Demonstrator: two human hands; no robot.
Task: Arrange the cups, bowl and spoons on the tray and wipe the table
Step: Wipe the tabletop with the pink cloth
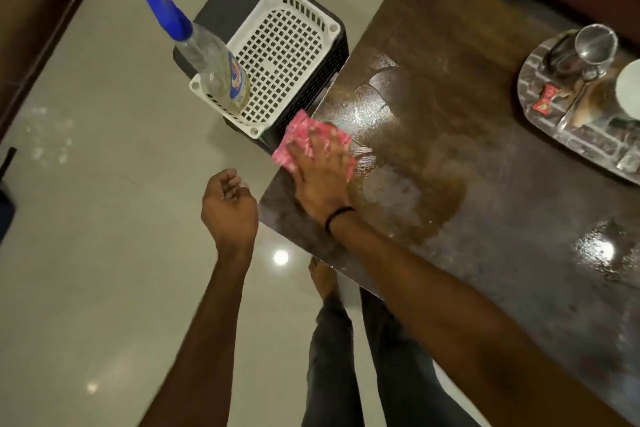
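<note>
My right hand (320, 180) presses flat on a pink patterned cloth (298, 135) at the near left edge of the dark wooden table (467, 218). Wet streaks shine on the table beside the cloth. My left hand (228, 208) hangs over the floor left of the table, fingers loosely curled, holding nothing. At the far right an oval patterned tray (540, 90) carries a steel cup (588, 48), a spoon (575, 104), a small red object (545, 97) and part of a white vessel (628, 87) cut off by the frame.
A spray bottle (211, 59) with a blue nozzle stands on a white perforated basket (284, 45), which sits on a dark stool beside the table's left edge. Glossy pale floor tiles (86, 218) lie below. My legs and a bare foot (323, 279) show under the table edge.
</note>
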